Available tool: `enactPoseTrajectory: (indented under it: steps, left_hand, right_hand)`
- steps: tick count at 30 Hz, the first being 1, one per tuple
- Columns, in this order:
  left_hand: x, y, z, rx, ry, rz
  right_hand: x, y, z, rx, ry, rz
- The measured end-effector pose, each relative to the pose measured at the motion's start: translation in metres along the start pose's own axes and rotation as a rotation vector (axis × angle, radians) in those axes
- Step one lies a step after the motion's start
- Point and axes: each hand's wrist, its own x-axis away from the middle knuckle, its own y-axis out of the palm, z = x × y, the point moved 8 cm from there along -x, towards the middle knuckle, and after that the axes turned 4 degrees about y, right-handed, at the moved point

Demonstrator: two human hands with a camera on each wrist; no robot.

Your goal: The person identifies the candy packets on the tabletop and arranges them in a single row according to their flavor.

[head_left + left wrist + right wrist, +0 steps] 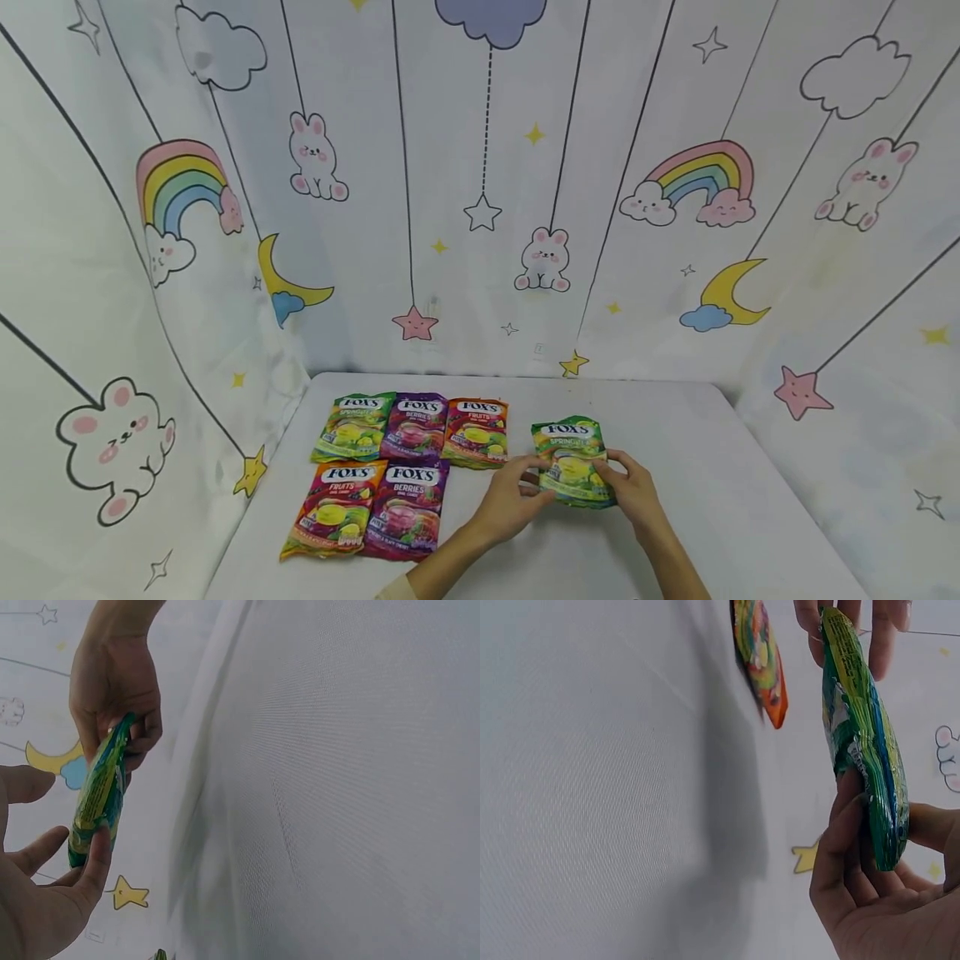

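Note:
A green Fox's Spring Tea candy bag [573, 460] is held up above the table, its front facing the head camera. My right hand [632, 493] pinches its right side, with the thumb on the front and the fingers behind. On the other side, my left hand [508, 507] has its fingers against the bag's edge. In the left wrist view the left thumb [28, 784] stands apart from the bag [101, 791], and a fingertip touches its lower end. The right wrist view shows the bag [862, 742] edge-on, looking puffy and sealed.
Several candy bags lie at the left of the white table [712, 492]. The back row has a green bag [353, 427], a purple Berries bag [414, 427] and an orange-red Fruits bag [476, 433]. In front lie another Fruits bag [333, 510] and another Berries bag [406, 510].

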Motion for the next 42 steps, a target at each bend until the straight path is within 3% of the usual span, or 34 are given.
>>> enactPoseTrajectory:
  steps: [10,42]
  left_hand:
    - [-0.012,0.012,0.003,-0.047,0.004,-0.031]
    - [-0.044,0.049,0.009,-0.099,0.116,-0.124]
  right_hand:
    - [-0.006,-0.014,0.001,0.010,-0.003,0.029]
    - [-0.025,-0.051,0.014,0.024,0.013,0.094]
